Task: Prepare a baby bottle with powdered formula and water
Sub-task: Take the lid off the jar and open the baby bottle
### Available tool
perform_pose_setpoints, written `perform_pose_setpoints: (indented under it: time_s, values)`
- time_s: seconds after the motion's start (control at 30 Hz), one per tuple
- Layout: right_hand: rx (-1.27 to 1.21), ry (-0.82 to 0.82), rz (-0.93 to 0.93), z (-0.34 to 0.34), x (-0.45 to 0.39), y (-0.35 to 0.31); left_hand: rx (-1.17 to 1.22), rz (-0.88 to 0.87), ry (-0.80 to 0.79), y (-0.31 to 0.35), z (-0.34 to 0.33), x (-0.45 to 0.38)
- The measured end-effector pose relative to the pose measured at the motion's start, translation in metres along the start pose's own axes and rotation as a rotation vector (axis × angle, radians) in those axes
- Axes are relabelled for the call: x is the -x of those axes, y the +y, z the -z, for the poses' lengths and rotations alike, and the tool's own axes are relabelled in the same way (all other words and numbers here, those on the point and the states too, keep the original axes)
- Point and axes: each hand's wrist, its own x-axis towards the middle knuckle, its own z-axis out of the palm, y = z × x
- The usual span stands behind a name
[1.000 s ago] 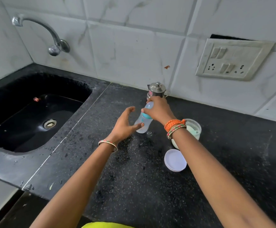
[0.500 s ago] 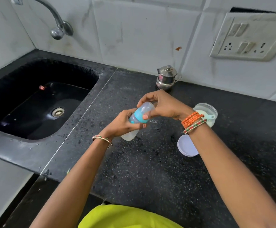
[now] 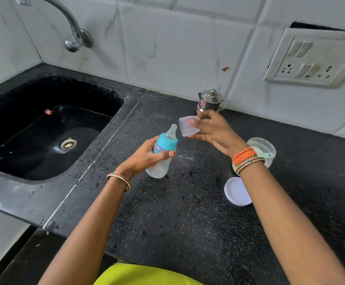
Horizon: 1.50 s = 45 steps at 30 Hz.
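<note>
- Lid (image 3: pixel 237 194): flat on table (image 3: pixel 188 233), nearest.
- Bottle (image 3: pixel 162 157): left hand (image 3: pixel 147 159) wrapped round it, neck tilted up-right toward cap.
- Cap (image 3: pixel 188 126): pinched by right hand (image 3: pixel 214 131), just beyond teat (image 3: pixel 172 130).
- Tub (image 3: pixel 267 147): open, right of the wrist.

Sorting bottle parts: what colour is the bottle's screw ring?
Turquoise blue collar below the clear teat, head view.

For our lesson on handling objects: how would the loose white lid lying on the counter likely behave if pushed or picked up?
The white lid looks thin and plastic, so probably light. It lies flat on the counter, so it would likely slide, not roll. The counter looks wet in places, so it may be slippery.
</note>
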Motion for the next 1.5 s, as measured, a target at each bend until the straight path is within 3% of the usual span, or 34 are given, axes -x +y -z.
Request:
perform_pose_setpoints:
  time_s: [0.03,0.1,0.17,0.5,0.6,0.7,0.83,0.97,1.1,1.17,1.37,1.43,1.5]
  values:
    - [0.043,0.135,0.008,0.002,-0.005,0.007,-0.012,0.003,0.019,-0.001,0.001,-0.001]
    - [0.356,0.397,0.046,0.011,-0.012,0.022,-0.014,0.023,0.045,-0.001,0.003,-0.004]
    - [0.680,0.508,0.079,0.015,-0.012,0.036,0.010,0.048,0.071,0.000,0.004,-0.007]
    - [1.127,0.351,0.126,0.011,-0.008,0.079,0.032,0.092,0.081,-0.005,-0.003,-0.017]
    - [1.280,0.394,0.120,0.006,-0.007,0.070,0.016,0.068,0.089,-0.007,-0.004,-0.018]
    - [0.997,0.411,0.236,-0.013,0.000,0.040,-0.062,0.031,0.119,-0.004,-0.009,-0.019]
    - [0.517,0.192,-0.014,-0.032,0.012,0.012,-0.121,-0.059,0.192,0.003,-0.015,-0.017]
    - [0.205,0.070,-0.126,-0.032,0.021,0.007,-0.399,-0.079,0.292,0.000,-0.007,-0.014]
    - [0.626,0.052,-0.143,-0.039,0.020,0.010,-0.724,-0.198,0.325,0.007,-0.022,-0.013]
    - [0.695,0.058,-0.134,-0.039,0.020,0.014,-0.777,-0.231,0.317,0.007,-0.024,-0.013]
    - [0.730,0.031,-0.008,-0.039,0.031,0.024,-0.651,-0.138,0.240,0.005,-0.016,-0.010]
    - [0.800,-0.003,0.121,-0.038,0.033,0.026,-0.636,-0.078,0.151,0.007,-0.010,-0.012]
    - [0.930,-0.130,0.261,-0.036,0.037,0.023,-0.474,-0.005,0.010,0.006,-0.003,-0.010]
